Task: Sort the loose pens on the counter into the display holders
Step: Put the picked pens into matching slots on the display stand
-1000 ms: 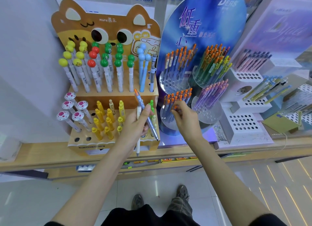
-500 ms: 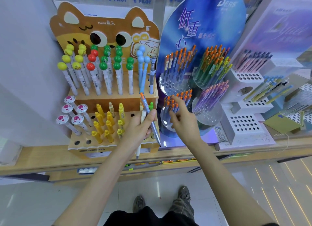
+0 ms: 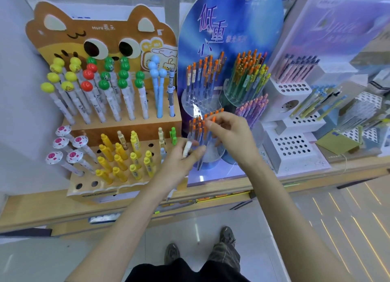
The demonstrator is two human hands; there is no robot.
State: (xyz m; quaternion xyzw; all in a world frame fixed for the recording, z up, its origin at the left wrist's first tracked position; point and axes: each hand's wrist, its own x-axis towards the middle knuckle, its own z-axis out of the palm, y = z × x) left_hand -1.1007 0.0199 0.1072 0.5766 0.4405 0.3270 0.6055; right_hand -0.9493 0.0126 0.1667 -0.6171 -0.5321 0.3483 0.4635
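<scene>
My left hand (image 3: 179, 163) grips a white pen (image 3: 187, 149) in front of the brown cat-shaped holder (image 3: 126, 125); the pen's tip sticks out below my wrist. My right hand (image 3: 232, 138) pinches the top of an orange-capped blue pen (image 3: 212, 121). That pen slants down over the lower-left clear cup (image 3: 215, 155) of the blue round display (image 3: 232, 28), among other orange-capped pens. Its lower end shows near my left thumb; I cannot tell whether it sits in a hole.
The cat holder carries ball-topped pens above and yellow pens below, with several free holes (image 3: 86, 184) at its front. White perforated stands (image 3: 293, 144) with pastel pens stand to the right. The wooden counter edge (image 3: 42, 205) runs in front.
My right hand has taken the orange-capped blue pen from my left hand and carried it right, over the clear cup. My left hand keeps only the white pen.
</scene>
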